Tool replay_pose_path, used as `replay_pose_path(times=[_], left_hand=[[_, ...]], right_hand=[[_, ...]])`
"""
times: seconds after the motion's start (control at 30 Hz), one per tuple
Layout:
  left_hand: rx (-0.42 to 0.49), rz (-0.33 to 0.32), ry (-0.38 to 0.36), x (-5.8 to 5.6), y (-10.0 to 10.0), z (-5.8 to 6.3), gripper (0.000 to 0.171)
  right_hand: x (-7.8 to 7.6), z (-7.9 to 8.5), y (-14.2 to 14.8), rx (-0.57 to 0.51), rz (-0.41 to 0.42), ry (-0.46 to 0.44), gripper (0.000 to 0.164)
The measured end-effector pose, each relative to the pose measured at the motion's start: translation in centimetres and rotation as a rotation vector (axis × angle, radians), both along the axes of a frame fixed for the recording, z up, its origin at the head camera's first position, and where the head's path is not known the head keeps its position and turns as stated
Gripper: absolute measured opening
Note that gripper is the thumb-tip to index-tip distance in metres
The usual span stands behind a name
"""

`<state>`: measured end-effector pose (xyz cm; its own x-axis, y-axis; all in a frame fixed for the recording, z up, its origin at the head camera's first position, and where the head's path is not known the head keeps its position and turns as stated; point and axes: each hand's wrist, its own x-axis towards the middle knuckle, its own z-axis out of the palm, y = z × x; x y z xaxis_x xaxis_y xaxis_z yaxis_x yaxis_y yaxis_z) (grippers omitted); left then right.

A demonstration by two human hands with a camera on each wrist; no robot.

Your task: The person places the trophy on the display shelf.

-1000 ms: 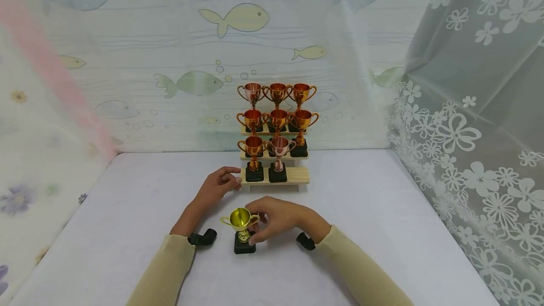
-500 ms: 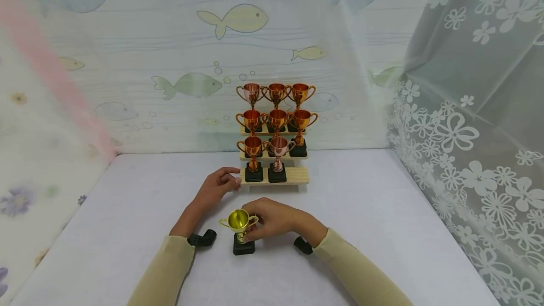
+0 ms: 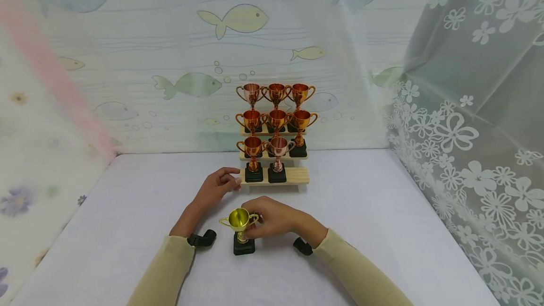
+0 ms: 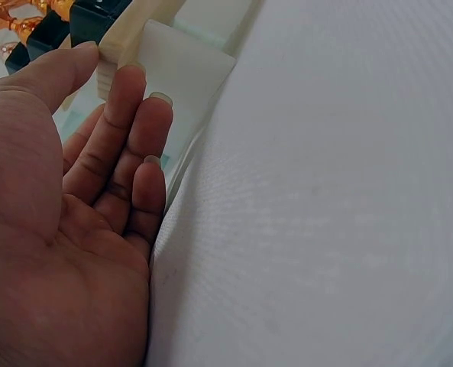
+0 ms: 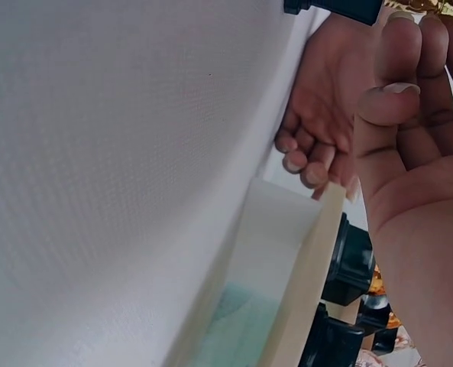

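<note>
A shiny gold trophy cup point(image 3: 239, 221) with two handles and a black square base stands upright in front of the rack. My right hand point(image 3: 274, 217) pinches it from the right, low on the cup and stem; in the right wrist view its black base point(image 5: 356, 8) shows at the top edge. At the left end of the wooden tiered rack point(image 3: 297, 175), my left hand point(image 3: 216, 187) grips the lowest plank's end between thumb and fingers. That plank bears an orange-bronze trophy point(image 3: 253, 148) at left and a rose-coloured trophy point(image 3: 278, 148) in the middle; bare wood shows at right.
Several more bronze-toned trophies point(image 3: 277, 92) stand in rows on the two upper tiers. A white cloth point(image 3: 361, 230) covers the table. Behind hangs a fish-patterned curtain point(image 3: 178, 51), and a floral lace sheet point(image 3: 471, 131) is at the right.
My right hand's thumb and fingers have closed in on the gold trophy's stem, and hand and trophy have shifted very slightly left. The left hand stays at the rack.
</note>
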<state>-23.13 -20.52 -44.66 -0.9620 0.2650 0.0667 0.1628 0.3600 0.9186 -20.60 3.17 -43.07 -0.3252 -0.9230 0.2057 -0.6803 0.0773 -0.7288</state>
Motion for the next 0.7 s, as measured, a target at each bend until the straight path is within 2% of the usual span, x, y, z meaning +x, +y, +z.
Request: replay_pose_path(times=[0.4,0.7], left_hand=[[0.014,-0.005,0.003,-0.7,-0.1,-0.6,0.04],[0.028,-0.01,0.008,-0.8,-0.1,-0.7,0.039]], right_hand=[[-0.7,0.2,0.5,0.033,-0.048,-0.003,0.019],[-1.6,1.2,1.9,0.077,-0.093,0.034,0.02]])
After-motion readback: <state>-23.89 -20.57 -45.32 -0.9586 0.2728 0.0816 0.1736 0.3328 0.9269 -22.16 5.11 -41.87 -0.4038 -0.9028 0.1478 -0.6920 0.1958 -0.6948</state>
